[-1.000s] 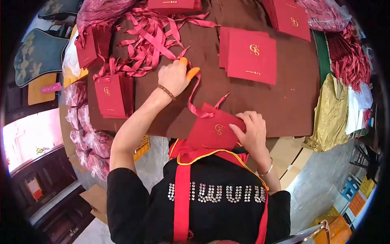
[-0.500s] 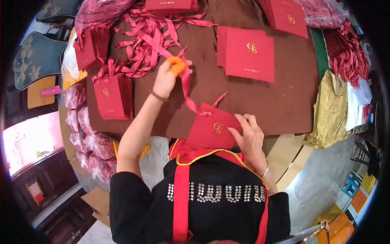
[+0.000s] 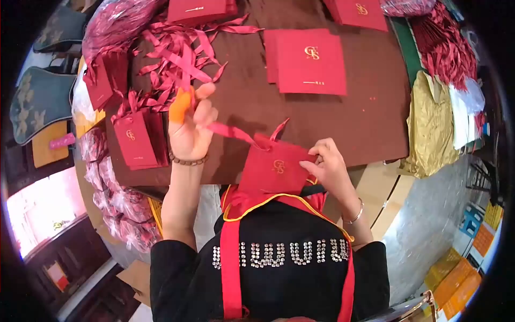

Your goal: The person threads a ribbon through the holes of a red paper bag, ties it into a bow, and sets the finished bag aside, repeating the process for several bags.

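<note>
A small red paper bag (image 3: 276,169) with a gold monogram rests against my lap at the table's front edge, tilted. My right hand (image 3: 327,163) pinches its right edge between thumb and fingers. A red ribbon (image 3: 233,132) is threaded through the top of the bag, and its short end sticks up. The long side runs left into my left hand (image 3: 192,121), whose fingers are curled around it. An orange finger cover sits on one finger of that hand. Just beyond lies a heap of loose red ribbons (image 3: 174,64).
Flat red bags (image 3: 311,64) are stacked on the brown tablecloth (image 3: 241,70). Bags with ribbons (image 3: 137,139) stand at the left. Further stacks lie at the back. Gold wrapping (image 3: 434,129) hangs at the right edge, and plastic-wrapped bundles (image 3: 120,204) are at the lower left.
My left hand has moved left and turned its palm upward, drawing the ribbon out to the left. My right hand stays at the bag's edge. The view has shifted slightly.
</note>
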Available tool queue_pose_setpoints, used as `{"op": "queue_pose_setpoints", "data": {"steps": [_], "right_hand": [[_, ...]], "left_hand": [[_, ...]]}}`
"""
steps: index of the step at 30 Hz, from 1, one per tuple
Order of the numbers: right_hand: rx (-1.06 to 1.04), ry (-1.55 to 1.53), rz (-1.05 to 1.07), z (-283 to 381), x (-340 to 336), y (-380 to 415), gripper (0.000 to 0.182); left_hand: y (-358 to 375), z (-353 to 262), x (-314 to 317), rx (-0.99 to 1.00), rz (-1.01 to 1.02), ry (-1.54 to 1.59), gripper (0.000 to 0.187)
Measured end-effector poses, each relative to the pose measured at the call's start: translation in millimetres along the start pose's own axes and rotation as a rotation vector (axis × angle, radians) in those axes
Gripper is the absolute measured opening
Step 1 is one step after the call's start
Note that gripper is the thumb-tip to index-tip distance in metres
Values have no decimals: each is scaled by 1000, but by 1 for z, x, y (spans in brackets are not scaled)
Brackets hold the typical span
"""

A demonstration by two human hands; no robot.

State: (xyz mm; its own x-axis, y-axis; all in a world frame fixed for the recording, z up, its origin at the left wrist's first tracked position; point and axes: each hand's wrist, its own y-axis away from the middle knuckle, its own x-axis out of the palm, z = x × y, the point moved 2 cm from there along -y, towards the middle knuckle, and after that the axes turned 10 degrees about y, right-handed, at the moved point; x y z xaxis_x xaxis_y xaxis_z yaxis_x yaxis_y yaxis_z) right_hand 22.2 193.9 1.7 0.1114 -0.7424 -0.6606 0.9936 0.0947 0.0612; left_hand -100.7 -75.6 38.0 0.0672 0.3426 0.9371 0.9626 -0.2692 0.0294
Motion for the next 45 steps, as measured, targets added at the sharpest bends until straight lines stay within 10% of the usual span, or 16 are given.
{"op": "queue_pose_setpoints", "data": {"steps": [7, 13, 15, 19, 29, 36, 45], "right_hand": [[-12, -85, 69, -13, -11, 5, 18], [-44, -174, 127, -9, -6, 6, 19], [349, -460, 369, -4, -6, 1, 20], [322, -470, 356, -7, -1, -3, 21], [371, -416, 416, -4, 1, -6, 26], [397, -439, 404, -8, 5, -5, 28], [394, -415, 420, -5, 2, -4, 26]], "left_hand": [[26, 19, 16, 7, 124, -176, 22], [57, 68, 24, -277, -72, -1110, 27], [60, 82, 18, -198, 95, -1373, 24], [70, 95, 19, -11, 288, -1675, 21], [77, 104, 12, 69, 469, -2048, 22], [78, 104, 20, -287, 371, -1749, 27], [74, 105, 17, 53, 461, -1895, 14]]}}
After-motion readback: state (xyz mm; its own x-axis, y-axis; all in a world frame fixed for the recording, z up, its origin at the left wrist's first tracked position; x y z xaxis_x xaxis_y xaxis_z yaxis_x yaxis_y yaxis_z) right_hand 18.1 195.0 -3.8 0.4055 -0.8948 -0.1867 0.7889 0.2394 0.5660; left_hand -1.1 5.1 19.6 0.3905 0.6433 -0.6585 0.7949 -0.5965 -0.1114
